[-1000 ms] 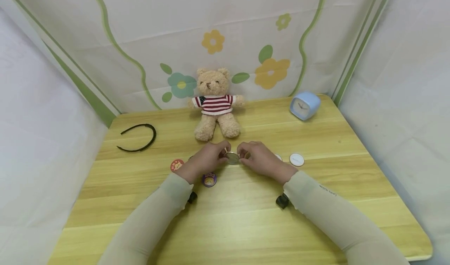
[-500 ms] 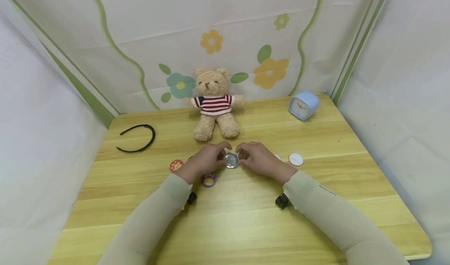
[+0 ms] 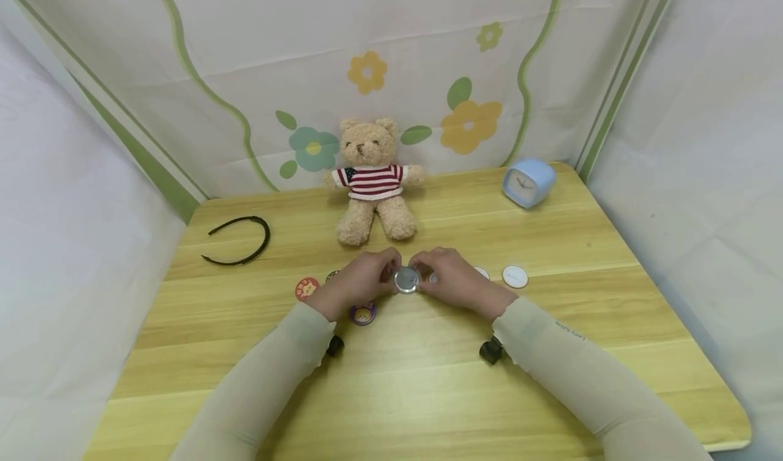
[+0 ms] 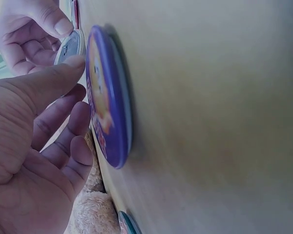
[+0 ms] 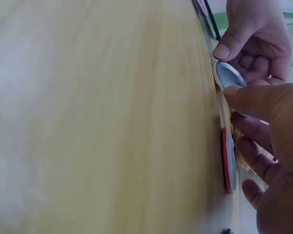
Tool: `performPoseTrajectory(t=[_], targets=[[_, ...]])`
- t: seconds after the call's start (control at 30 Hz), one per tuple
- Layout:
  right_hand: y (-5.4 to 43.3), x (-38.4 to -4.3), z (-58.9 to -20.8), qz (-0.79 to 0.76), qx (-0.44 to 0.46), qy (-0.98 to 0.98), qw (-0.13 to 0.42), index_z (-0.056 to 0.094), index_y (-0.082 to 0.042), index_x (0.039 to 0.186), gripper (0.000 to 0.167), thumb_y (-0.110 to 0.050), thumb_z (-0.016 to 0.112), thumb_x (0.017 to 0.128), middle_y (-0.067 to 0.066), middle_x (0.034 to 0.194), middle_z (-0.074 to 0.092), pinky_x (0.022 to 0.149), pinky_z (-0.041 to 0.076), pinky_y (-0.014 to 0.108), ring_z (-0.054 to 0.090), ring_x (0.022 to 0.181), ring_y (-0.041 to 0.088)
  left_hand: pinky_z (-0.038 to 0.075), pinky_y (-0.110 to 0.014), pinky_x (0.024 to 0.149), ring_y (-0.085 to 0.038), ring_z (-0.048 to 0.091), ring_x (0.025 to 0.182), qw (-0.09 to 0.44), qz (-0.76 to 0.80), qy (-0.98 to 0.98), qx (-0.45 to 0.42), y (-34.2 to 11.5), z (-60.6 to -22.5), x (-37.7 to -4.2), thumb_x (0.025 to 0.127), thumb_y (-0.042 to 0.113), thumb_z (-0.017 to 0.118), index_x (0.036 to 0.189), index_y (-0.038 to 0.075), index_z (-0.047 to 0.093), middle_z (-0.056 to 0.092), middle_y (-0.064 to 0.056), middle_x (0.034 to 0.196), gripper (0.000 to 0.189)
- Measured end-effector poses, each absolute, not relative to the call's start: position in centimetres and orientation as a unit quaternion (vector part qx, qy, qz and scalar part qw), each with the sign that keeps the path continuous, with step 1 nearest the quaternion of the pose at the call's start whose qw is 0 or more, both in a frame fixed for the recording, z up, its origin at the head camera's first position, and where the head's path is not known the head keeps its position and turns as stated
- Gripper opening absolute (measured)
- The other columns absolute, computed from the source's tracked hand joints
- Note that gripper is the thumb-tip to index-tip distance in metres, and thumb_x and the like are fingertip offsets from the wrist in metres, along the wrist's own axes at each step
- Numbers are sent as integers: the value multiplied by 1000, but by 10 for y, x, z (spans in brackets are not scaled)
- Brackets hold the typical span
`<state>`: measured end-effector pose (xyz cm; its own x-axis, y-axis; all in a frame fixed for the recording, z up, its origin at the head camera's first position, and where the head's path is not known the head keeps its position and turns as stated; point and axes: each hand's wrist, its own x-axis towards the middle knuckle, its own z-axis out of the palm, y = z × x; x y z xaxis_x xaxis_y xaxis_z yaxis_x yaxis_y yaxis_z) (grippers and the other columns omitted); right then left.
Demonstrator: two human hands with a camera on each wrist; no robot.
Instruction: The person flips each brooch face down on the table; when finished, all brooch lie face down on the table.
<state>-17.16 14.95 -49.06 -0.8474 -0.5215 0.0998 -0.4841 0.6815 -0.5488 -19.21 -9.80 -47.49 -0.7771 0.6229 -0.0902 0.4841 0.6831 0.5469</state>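
Between my hands, just in front of the teddy bear (image 3: 370,182), is a round pin badge (image 3: 406,279) with its silvery metal back showing. My left hand (image 3: 361,277) pinches one edge of it, thumb on the near side. The opposite edge is pinched by my right hand (image 3: 454,277). In the left wrist view, the loosely bent lower fingers (image 4: 80,151) of the left hand stay off the badge. A purple-rimmed bear badge (image 4: 107,97) lies close to that hand. Seen from the right wrist, a red-edged badge (image 5: 228,161) lies beside the right hand.
A red badge (image 3: 307,288) and a partly hidden dark one (image 3: 332,276) lie left. White-backed discs (image 3: 515,277) are on the right, one partly behind the right hand. A black headband (image 3: 268,233) and blue alarm clock (image 3: 531,183) stand farther back on the wooden table (image 3: 416,393).
The badge has turned between my fingers, from a tilted, gold-looking face to its silvery back. It sits slightly farther right than half a second ago, and the right fingers have closed in on its edge.
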Motion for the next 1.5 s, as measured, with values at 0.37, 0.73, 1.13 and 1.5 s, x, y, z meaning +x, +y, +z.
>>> performPoseTrajectory(t=[0.37, 0.73, 1.13, 1.5], targets=[[159, -179, -493, -311, -267, 909, 78, 78, -19, 128, 35, -24, 86, 95, -5, 124, 77, 111, 52, 48, 67, 122, 20, 56, -40, 108, -15, 69, 115, 147, 272, 900, 308, -96, -477, -195, 94, 20, 89, 132, 17, 73, 76, 4, 124, 42], [159, -182, -490, -267, -310, 910, 69, 80, -15, 129, 35, -23, 85, 96, -2, 123, 75, 108, 53, 44, 65, 120, 20, 56, -38, 104, -15, 68, 114, 143, 247, 903, 320, -92, -475, -197, 96, 23, 88, 127, 15, 80, 75, 2, 125, 33], [154, -178, -491, -249, -315, 912, 90, 77, -16, 136, 40, -30, 83, 99, 0, 131, 74, 116, 50, 47, 64, 128, 24, 49, -49, 120, -23, 63, 136, 190, 267, 903, 279, -144, -462, -168, 97, 26, 86, 138, 15, 74, 72, 0, 139, 45], [157, -179, -490, -253, -311, 912, 83, 77, -15, 136, 41, -29, 84, 98, 2, 133, 74, 118, 49, 48, 64, 130, 26, 52, -48, 115, -23, 64, 130, 157, 238, 905, 316, -177, -464, -148, 94, 19, 89, 133, 16, 76, 72, 1, 134, 41]])
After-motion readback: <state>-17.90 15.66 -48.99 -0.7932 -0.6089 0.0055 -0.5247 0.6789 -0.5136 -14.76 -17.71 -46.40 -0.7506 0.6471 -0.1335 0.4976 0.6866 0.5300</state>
